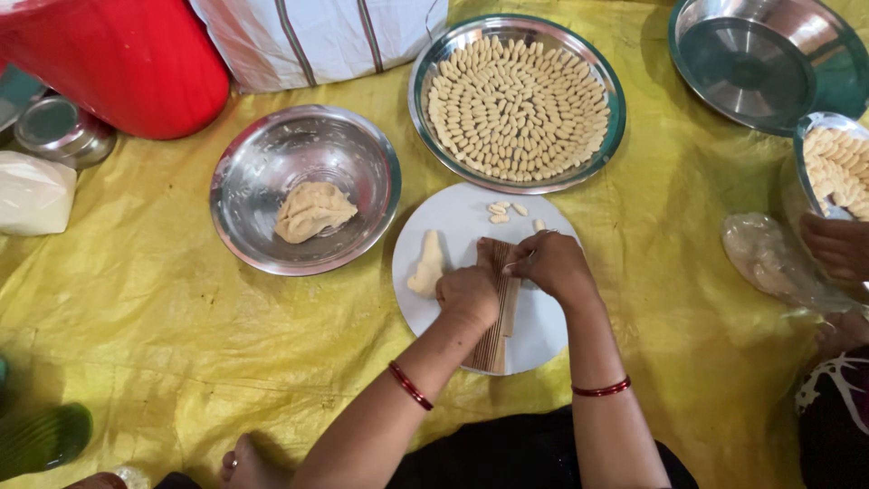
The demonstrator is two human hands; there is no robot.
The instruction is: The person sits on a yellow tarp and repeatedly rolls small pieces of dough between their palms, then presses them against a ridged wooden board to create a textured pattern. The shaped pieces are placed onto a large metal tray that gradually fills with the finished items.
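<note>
My left hand rests on a ribbed wooden board that lies on a round white plate. My right hand presses its fingertips onto the top of the same board; whether dough is under them is hidden. A strip of pale dough lies on the plate left of my left hand. A few small shaped dough pieces sit at the plate's far edge. Both wrists wear red bangles.
A steel bowl holds a dough lump. A steel tray behind the plate is filled with several shaped pieces. Another person's hand and tray are at the right. A red container stands at top left.
</note>
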